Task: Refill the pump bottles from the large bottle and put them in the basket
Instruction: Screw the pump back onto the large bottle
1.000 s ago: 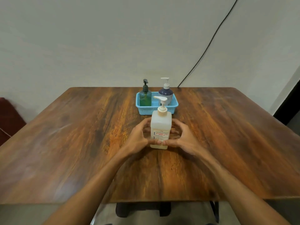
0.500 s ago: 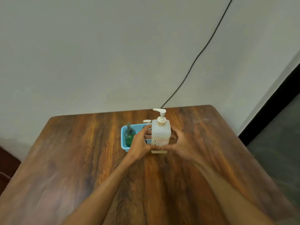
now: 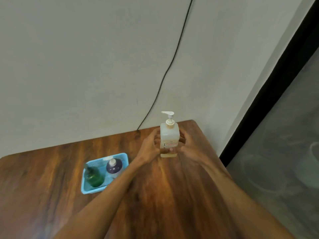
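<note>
The large pale bottle (image 3: 169, 135) with a white pump stands upright near the table's far right corner. My left hand (image 3: 149, 147) and my right hand (image 3: 187, 147) grip it from either side, fingers curled round its lower half. To the left, a blue basket (image 3: 124, 156) holds a green pump bottle (image 3: 94, 176) and a dark blue pump bottle (image 3: 114, 167) with a white pump. Whether the large bottle's base touches the wood is unclear.
The wooden table (image 3: 164, 195) ends close to the right of my hands, with a grey floor (image 3: 276, 161) beyond it. A black cable (image 3: 172, 61) runs down the wall behind the table. The picture is blurred.
Both hands have carried the large bottle from the table's middle toward the far right corner. The view swung right, so the basket now lies to the left.
</note>
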Demonstrator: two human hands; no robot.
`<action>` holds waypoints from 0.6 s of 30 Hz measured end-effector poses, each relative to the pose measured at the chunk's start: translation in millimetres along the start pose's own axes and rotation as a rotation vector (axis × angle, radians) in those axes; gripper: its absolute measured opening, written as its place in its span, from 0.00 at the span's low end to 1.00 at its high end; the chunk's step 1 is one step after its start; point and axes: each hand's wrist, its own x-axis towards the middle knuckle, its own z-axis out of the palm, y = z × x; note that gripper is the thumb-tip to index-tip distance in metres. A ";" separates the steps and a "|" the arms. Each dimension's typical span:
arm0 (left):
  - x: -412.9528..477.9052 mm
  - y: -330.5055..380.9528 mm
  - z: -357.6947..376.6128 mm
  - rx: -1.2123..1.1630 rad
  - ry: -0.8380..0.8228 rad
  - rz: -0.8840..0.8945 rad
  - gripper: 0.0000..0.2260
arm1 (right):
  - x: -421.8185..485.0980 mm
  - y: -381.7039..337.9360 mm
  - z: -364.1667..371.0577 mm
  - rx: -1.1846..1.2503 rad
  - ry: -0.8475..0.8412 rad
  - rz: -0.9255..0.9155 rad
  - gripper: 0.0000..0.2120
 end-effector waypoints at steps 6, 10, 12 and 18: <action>95.3 -27.3 71.3 -0.030 -0.011 -0.051 0.38 | 69.1 68.3 -55.4 -0.122 0.083 -0.059 0.32; 149.0 -56.8 108.8 -0.056 -0.002 -0.083 0.37 | 118.4 122.8 -67.8 -0.134 0.106 -0.028 0.35; 171.2 -74.4 124.3 -0.032 0.013 -0.085 0.37 | 139.1 147.5 -69.7 -0.110 0.115 -0.042 0.36; 223.1 -121.6 163.3 -0.013 0.057 -0.130 0.35 | 193.1 217.4 -70.5 -0.089 0.128 -0.048 0.39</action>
